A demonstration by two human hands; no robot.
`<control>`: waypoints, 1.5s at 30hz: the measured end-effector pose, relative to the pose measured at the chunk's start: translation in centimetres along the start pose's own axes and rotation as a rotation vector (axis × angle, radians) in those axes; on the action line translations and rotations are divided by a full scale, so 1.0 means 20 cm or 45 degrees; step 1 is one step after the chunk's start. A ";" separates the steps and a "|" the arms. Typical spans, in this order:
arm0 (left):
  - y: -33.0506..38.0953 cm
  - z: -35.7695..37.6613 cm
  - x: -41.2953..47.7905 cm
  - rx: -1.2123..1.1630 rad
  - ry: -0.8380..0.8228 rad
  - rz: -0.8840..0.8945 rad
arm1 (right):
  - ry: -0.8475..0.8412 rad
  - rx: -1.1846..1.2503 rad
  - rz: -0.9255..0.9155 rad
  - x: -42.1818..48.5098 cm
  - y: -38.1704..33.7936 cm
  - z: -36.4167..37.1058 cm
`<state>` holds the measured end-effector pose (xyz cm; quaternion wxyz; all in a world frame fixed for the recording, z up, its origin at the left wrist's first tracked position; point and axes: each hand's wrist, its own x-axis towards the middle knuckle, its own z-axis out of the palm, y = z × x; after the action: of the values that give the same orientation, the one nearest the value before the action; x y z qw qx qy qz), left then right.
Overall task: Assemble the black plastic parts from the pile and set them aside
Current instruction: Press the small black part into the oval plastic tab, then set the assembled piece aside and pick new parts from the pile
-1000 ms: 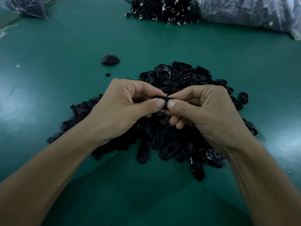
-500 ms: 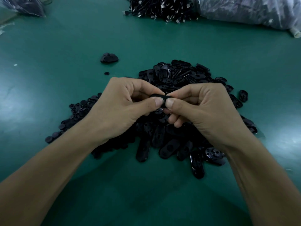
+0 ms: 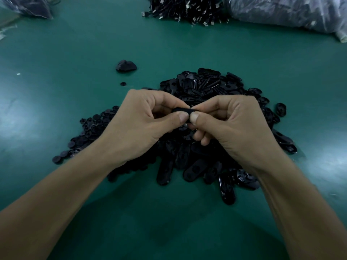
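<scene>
A big pile of black plastic parts (image 3: 206, 87) lies in the middle of the green table: oval plates on the right, small round pieces (image 3: 90, 128) spread to the left. Above the pile, my left hand (image 3: 139, 124) and my right hand (image 3: 231, 124) together pinch one black plastic part (image 3: 183, 110), thumbs tip to tip over it. Most of that part is hidden by my fingers. A small heap of set-aside black parts (image 3: 125, 65) sits further back on the left.
A single small round piece (image 3: 123, 83) lies loose near the heap. At the back are a pile of black cables with metal plugs (image 3: 187, 8), a clear plastic bag (image 3: 285, 12) on the right and another bag (image 3: 26, 6) at the far left.
Both hands keep the same pinch on the part; the view has shifted only slightly.
</scene>
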<state>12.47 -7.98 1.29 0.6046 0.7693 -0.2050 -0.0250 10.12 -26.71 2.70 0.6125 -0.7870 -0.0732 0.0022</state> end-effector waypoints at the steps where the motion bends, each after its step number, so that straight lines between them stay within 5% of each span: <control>1: 0.00 0.00 0.00 0.000 -0.003 -0.001 | -0.002 0.009 0.002 0.00 0.00 0.00; 19: -0.01 -0.02 0.01 0.061 0.031 -0.026 | 0.003 -0.080 -0.084 0.00 0.02 0.00; 26: -0.05 -0.05 0.03 0.134 0.056 -0.038 | 0.175 -0.165 -0.130 -0.01 0.04 0.02; 33: -0.15 -0.21 0.13 0.154 0.565 -0.152 | 0.612 -0.540 -0.313 -0.02 0.04 -0.06; 45: -0.35 -0.47 0.55 0.500 0.956 -0.399 | 0.306 -0.822 -0.088 -0.03 0.08 -0.13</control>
<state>27.12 -1.86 -0.49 0.4687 0.8469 0.1467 0.2038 9.90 -29.71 1.83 0.3360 -0.9319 -0.0241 -0.1344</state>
